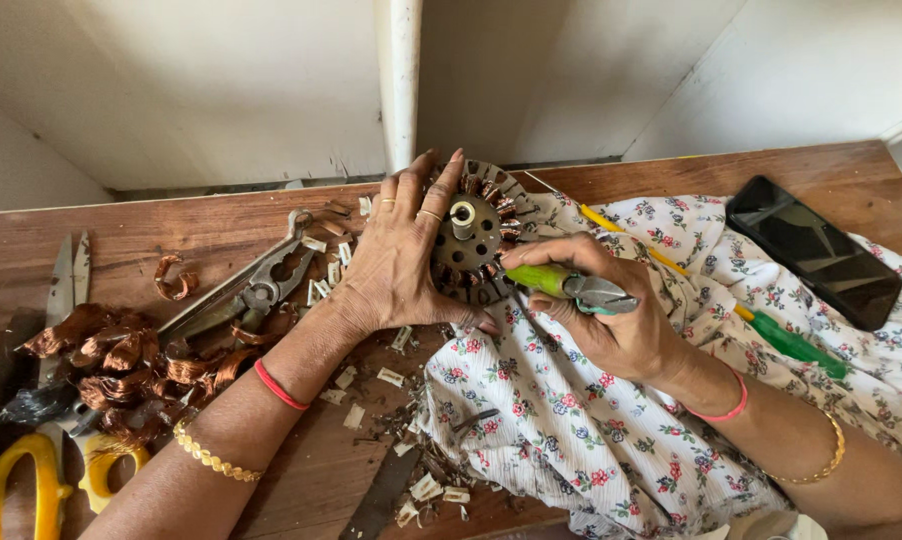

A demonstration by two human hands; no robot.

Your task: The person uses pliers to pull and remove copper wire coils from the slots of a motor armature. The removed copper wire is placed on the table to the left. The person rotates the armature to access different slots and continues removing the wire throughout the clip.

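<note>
Round copper-wound stator (476, 232), left hand (401, 262) steadying, right hand (611, 320) w/ green-handled cutters (571, 286)

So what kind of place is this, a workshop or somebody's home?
Probably a small home workbench for stripping motors: a wooden table littered with pulled copper wire, pliers, and a wound stator under the left hand.

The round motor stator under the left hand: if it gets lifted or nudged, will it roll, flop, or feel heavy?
The stator looks like stacked metal with copper windings, so probably stiff and heavy for its size. Its round outline suggests it could roll if stood on edge; the left hand presses against it now. It sits partly on the floral cloth, which may let it tilt.
</note>
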